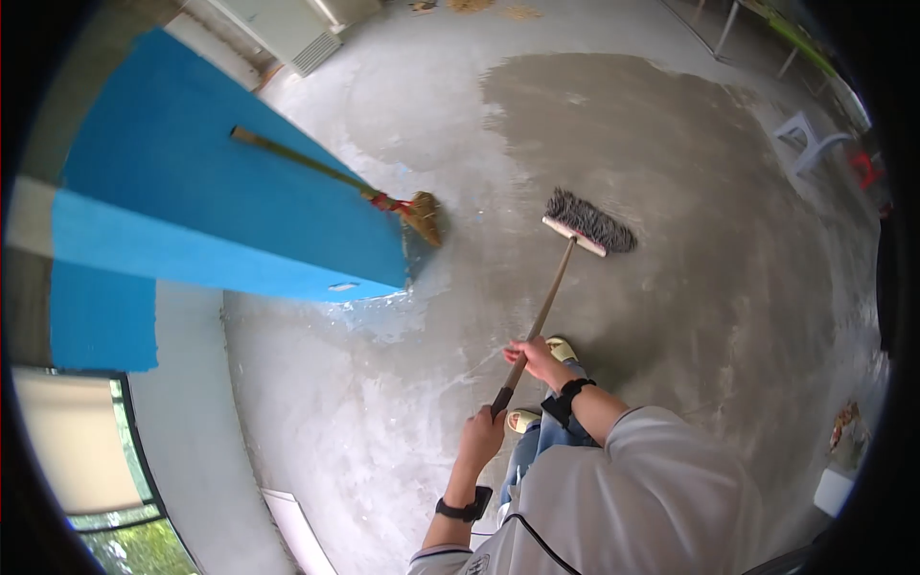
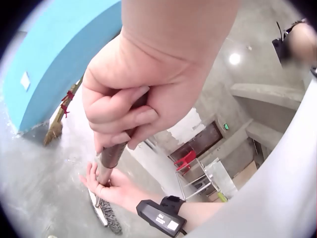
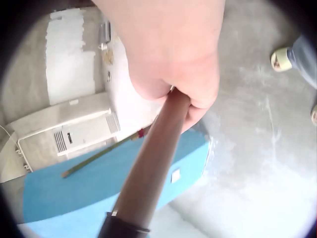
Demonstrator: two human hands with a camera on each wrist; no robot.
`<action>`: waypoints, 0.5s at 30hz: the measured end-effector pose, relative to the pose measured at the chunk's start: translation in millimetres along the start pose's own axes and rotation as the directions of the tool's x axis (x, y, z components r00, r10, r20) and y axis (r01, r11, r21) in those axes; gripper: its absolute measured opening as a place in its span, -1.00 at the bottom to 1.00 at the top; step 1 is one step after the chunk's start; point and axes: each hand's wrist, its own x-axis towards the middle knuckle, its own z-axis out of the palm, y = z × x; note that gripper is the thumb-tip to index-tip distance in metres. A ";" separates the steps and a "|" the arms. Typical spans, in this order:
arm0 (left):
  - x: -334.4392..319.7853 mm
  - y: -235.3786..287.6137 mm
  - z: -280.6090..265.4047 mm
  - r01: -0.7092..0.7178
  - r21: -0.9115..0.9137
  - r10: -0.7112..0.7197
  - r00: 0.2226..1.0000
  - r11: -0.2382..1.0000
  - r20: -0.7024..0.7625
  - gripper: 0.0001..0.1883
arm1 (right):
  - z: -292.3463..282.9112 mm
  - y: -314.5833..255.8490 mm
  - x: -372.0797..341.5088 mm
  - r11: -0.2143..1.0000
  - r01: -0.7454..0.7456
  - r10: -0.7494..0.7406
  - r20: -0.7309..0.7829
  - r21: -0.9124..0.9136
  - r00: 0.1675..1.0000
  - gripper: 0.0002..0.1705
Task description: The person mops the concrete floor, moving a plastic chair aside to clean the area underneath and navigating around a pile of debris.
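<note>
A mop with a long brown handle [image 1: 551, 299] reaches forward from my body. Its shaggy grey head [image 1: 592, 222] lies on the floor ahead, fixed to a pale bar. My left hand [image 1: 482, 439] grips the dark upper end of the handle, fingers curled round it in the left wrist view. Farther down the pole, my right hand [image 1: 540, 362] holds it loosely between thumb and fingers; several fingertips stick out past the pole. In the right wrist view the brown pole [image 3: 153, 158] runs into that palm, which hides part of the fingers.
A blue pillar [image 1: 230, 211] stands left, with a straw broom [image 1: 422, 218] leaning on it. A dark, wet-looking patch [image 1: 671, 144] spreads over the concrete floor. A white stool [image 1: 810, 144] and a red one [image 1: 865, 171] stand at the right. My feet in pale slippers [image 1: 523, 420] are close below the hands.
</note>
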 end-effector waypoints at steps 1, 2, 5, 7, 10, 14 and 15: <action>-24.2 -6.5 -12.2 0.054 -0.019 -0.054 0.998 0.998 -0.012 -0.68 | 0.4 21.9 -4.2 0.990 -0.072 0.083 0.080 -0.124 0.993 -0.71; -50.9 -14.6 -19.4 0.112 -0.042 -0.113 0.993 0.993 -0.016 -0.69 | -1.6 44.6 -13.9 0.958 -0.139 0.178 0.140 -0.251 0.974 -0.80; -130.1 -52.7 -11.5 0.205 -0.125 -0.217 0.972 0.971 -0.093 -0.69 | 0.5 120.3 -38.7 0.852 -0.326 0.378 0.050 -0.409 0.924 -0.91; -178.0 -76.8 2.6 0.280 -0.172 -0.300 0.948 0.945 -0.104 -0.68 | -13.4 172.4 -47.2 0.685 -0.330 0.495 0.084 -0.649 0.865 -0.90; -234.1 -103.2 25.1 0.346 -0.207 -0.374 0.920 0.915 -0.119 -0.71 | -24.8 231.0 -70.3 0.593 -0.532 0.643 -0.042 -0.605 0.765 -0.55; -269.0 -124.3 52.8 0.444 -0.355 -0.523 0.835 0.823 -0.168 -0.71 | -46.0 283.3 -85.7 0.513 -0.608 0.662 -0.170 -0.606 0.729 -0.47; -272.4 -132.1 67.9 0.463 -0.385 -0.548 0.823 0.798 -0.147 -0.70 | -59.1 292.5 -83.8 0.498 -0.601 0.598 -0.254 -0.625 0.760 -0.48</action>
